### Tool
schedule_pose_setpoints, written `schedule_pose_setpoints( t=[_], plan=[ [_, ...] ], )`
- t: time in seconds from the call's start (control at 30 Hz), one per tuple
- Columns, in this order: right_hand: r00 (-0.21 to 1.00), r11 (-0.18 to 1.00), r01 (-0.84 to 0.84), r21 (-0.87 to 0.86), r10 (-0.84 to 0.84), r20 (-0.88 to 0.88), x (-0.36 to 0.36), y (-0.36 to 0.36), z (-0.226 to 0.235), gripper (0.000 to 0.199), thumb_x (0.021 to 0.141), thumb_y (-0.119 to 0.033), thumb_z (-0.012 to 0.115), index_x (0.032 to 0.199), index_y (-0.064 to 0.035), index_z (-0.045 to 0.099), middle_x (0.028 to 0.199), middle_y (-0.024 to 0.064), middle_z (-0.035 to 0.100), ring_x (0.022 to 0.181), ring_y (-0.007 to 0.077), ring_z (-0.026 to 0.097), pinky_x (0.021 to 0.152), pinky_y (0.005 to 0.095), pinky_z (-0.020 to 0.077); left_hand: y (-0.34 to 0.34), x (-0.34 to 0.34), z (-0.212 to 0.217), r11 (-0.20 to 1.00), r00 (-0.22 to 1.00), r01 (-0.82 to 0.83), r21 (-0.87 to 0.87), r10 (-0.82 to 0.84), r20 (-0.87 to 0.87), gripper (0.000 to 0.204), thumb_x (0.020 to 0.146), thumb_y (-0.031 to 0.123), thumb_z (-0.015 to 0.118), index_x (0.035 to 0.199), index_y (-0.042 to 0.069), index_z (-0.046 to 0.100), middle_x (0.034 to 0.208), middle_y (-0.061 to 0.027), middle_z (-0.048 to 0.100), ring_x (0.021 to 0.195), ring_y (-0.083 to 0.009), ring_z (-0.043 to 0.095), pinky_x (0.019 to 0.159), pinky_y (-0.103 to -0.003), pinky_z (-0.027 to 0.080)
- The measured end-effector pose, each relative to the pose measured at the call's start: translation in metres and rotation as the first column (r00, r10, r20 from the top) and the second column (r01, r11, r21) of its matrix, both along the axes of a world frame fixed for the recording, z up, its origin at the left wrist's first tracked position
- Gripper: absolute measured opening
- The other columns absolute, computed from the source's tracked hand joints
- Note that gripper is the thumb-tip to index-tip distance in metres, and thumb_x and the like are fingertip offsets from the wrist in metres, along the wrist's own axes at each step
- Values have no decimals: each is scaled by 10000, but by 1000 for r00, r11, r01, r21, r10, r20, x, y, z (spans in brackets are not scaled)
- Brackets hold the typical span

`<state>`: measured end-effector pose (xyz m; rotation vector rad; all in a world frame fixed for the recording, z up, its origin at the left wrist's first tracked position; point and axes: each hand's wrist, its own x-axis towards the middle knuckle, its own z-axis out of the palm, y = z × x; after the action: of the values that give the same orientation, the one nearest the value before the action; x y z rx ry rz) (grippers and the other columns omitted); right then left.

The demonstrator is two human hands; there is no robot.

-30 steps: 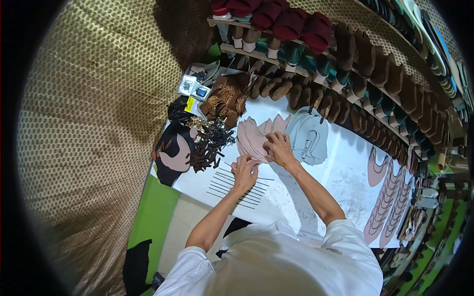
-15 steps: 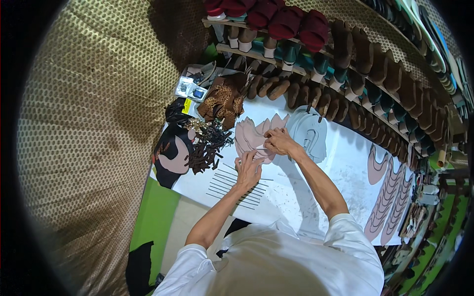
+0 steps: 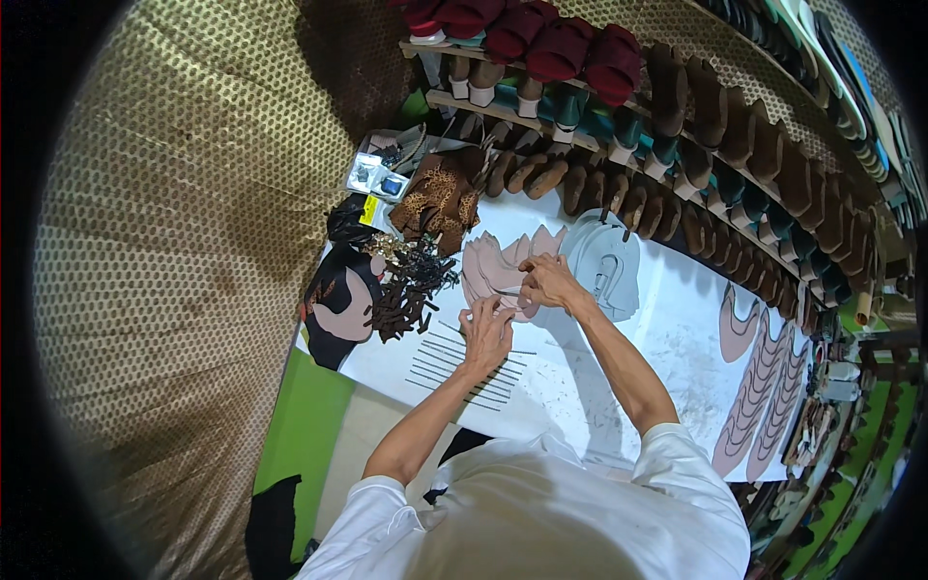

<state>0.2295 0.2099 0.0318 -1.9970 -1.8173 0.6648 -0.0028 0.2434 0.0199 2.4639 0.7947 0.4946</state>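
Several pink, curved shoe-upper pieces (image 3: 486, 261) lie overlapping on the white worktable (image 3: 667, 333). My left hand (image 3: 486, 332) rests at their near edge, its fingers bent and closed on a pink piece. Just to the right, my right hand (image 3: 551, 282) has its fingertips pinched together over the same pieces. A thin dark strip (image 3: 507, 294) shows between the two hands, reaching the right fingertips. Under and around my left wrist, several more thin dark strips (image 3: 435, 369) lie side by side in a row.
Light grey pieces (image 3: 619, 271) are stacked beyond my right hand. A heap of dark short strips (image 3: 401, 300) and leopard-print material (image 3: 440, 193) sit left. Pink pieces (image 3: 744, 416) line the right end. Shelves of brown shoe lasts (image 3: 710, 106) rise behind.
Both hands stay almost in place over the pink pieces. The dark strip between them shows more plainly, and a pale patch there is gone. My right fingers have shifted slightly.
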Motion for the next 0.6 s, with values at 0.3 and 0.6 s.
schedule_pose_setpoints(
  t=[0.3, 0.6],
  plan=[
    [995, 997, 43, -67, -49, -91, 0, 3, 4, 142, 756, -271, 833, 840, -156, 829, 1227, 40, 677, 1138, 279, 575, 1004, 479, 382, 0, 3, 0, 999, 1000, 14, -29, -15, -15, 379, 832, 55, 699, 1198, 157, 706, 1419, -118, 533, 1311, -308, 464, 1041, -544, 269],
    [973, 958, 222, -179, -230, -21, 0, 17, 8, 277, 817, -297, 712, 893, -39, 780, 1110, 135, 726, 1049, 352, 673, 863, 524, 491, -1, 1, -12, 995, 990, 59, -81, -69, -121, 542, 853, 110, 689, 1387, 180, 634, 1538, -135, 455, 1408, -326, 392, 1074, -662, 212]
  ],
)
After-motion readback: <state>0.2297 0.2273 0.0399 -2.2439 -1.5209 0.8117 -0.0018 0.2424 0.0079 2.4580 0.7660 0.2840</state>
